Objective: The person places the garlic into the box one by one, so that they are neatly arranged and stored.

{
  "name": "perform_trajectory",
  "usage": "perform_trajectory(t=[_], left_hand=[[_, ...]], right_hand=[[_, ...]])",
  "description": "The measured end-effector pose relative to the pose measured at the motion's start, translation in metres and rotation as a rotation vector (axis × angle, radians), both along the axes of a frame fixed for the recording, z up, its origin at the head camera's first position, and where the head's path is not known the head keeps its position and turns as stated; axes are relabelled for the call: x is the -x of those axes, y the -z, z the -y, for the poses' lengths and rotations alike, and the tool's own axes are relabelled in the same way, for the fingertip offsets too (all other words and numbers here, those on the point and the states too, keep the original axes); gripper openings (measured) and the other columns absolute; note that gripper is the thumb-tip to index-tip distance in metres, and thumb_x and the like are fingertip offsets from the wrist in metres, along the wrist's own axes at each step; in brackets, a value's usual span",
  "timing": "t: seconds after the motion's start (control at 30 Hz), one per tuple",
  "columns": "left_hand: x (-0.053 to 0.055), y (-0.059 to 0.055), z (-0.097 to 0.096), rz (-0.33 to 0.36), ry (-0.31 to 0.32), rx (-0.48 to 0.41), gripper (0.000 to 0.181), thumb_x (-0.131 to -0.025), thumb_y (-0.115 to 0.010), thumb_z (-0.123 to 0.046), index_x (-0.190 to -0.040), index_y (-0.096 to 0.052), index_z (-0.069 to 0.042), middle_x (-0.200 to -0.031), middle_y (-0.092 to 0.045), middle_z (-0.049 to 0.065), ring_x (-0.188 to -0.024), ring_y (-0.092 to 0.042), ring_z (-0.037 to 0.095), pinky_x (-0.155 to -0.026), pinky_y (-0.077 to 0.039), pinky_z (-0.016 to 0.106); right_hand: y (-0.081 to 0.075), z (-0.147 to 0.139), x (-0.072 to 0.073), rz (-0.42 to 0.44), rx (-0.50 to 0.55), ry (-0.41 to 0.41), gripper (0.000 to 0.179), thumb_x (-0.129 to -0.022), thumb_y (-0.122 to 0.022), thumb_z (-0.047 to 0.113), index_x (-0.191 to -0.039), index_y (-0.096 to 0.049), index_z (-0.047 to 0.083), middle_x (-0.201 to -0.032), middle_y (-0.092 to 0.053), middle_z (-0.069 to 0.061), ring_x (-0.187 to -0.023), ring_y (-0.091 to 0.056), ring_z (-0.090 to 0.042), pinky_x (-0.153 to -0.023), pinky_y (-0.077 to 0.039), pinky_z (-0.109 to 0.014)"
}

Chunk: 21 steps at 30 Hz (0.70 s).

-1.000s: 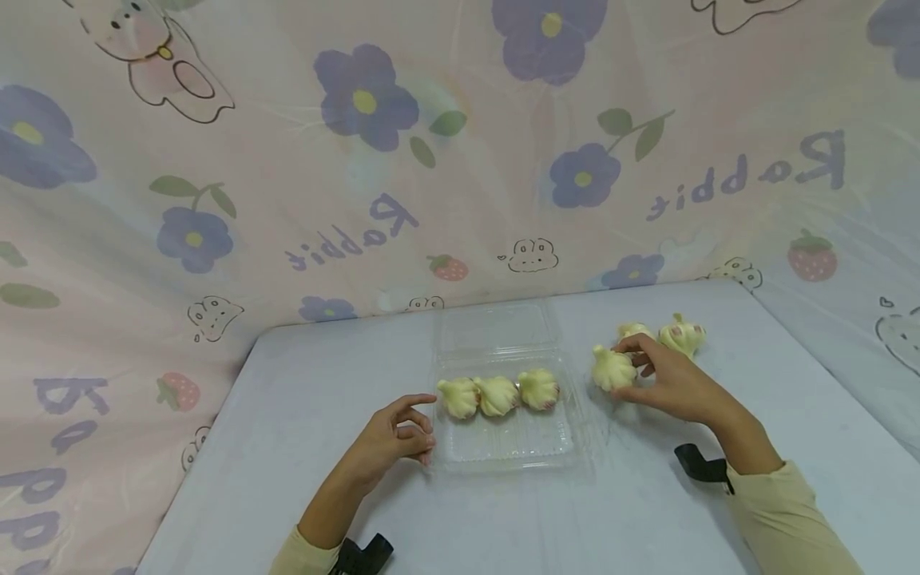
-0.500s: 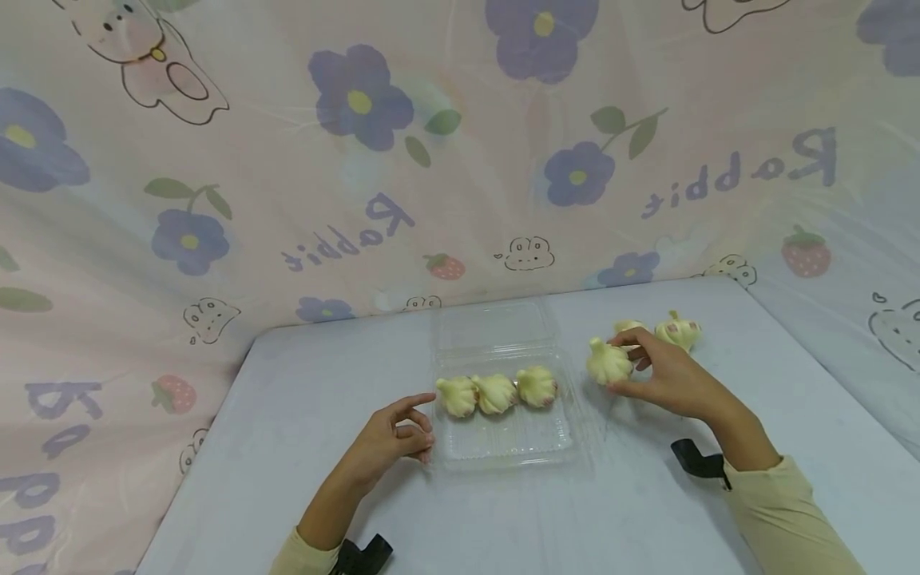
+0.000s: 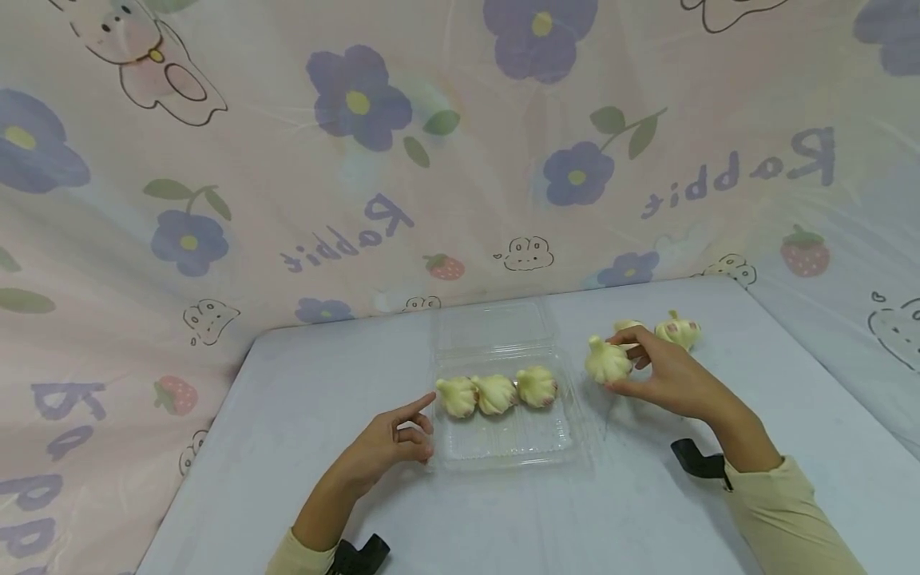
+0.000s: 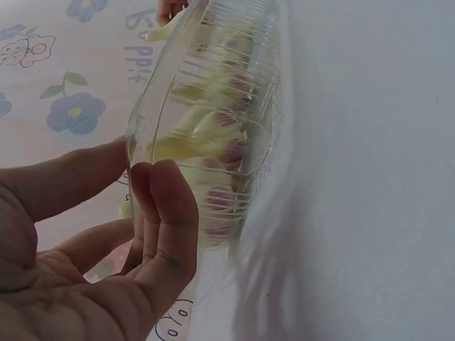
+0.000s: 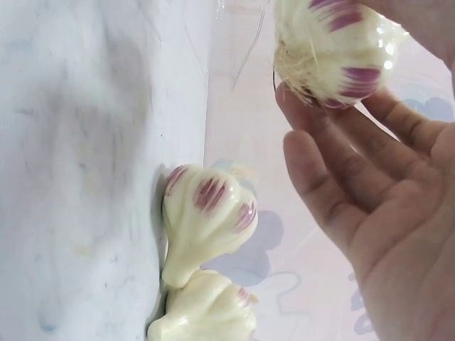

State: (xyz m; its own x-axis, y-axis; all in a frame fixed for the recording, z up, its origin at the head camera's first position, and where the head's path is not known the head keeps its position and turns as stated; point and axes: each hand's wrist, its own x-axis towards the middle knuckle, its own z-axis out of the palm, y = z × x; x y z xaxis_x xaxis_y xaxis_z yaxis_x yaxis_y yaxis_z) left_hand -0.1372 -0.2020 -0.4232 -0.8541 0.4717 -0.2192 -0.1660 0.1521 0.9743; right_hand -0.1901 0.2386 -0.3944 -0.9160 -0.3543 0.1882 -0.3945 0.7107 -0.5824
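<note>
The left hand [image 3: 386, 443], fingers loosely bent, touches the clear clamshell [image 3: 510, 444]; light contact should steady it. Three garlic bulbs [image 3: 496, 395] sit inside. Just right, the right hand [image 3: 668, 382] pinches another garlic bulb [image 3: 605, 362], its grip narrowed; gentle side pressure should prevent slipping. Two spare bulbs [image 3: 679, 331] lie beyond.

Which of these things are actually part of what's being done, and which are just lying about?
Part of the work, it seems:
right hand, holding a garlic bulb
left hand, at the edge of the open plastic container
three bulbs inside
two loose bulbs, probably

Just around it:
white table
patterned cloth
black wrist devices
</note>
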Motion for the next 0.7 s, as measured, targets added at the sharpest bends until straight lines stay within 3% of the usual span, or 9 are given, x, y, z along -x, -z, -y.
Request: perform_trajectory(t=[0.33,0.7], left_hand=[[0.000,0.001,-0.003,0.008,-0.081,-0.012,0.081,-0.085,-0.071,0.007,-0.154,-0.032,-0.009,-0.108,-0.051,0.008,-0.083,-0.066,0.011,-0.074,-0.061,0.031],[0.001,0.001,-0.002,-0.003,-0.077,-0.015,0.075,-0.085,-0.070,0.007,-0.150,-0.034,-0.002,-0.105,-0.054,0.006,-0.081,-0.067,0.010,-0.074,-0.061,0.031]], right_hand=[[0.006,0.011,0.003,-0.002,0.013,-0.009,0.065,-0.081,-0.082,0.042,-0.131,-0.053,0.013,-0.127,-0.061,-0.004,-0.106,-0.062,-0.022,-0.086,-0.054,-0.035],[0.003,0.026,-0.002,-0.001,0.007,-0.030,0.066,-0.081,-0.081,0.047,-0.132,-0.053,0.015,-0.128,-0.061,-0.006,-0.108,-0.063,-0.026,-0.084,-0.054,-0.043]])
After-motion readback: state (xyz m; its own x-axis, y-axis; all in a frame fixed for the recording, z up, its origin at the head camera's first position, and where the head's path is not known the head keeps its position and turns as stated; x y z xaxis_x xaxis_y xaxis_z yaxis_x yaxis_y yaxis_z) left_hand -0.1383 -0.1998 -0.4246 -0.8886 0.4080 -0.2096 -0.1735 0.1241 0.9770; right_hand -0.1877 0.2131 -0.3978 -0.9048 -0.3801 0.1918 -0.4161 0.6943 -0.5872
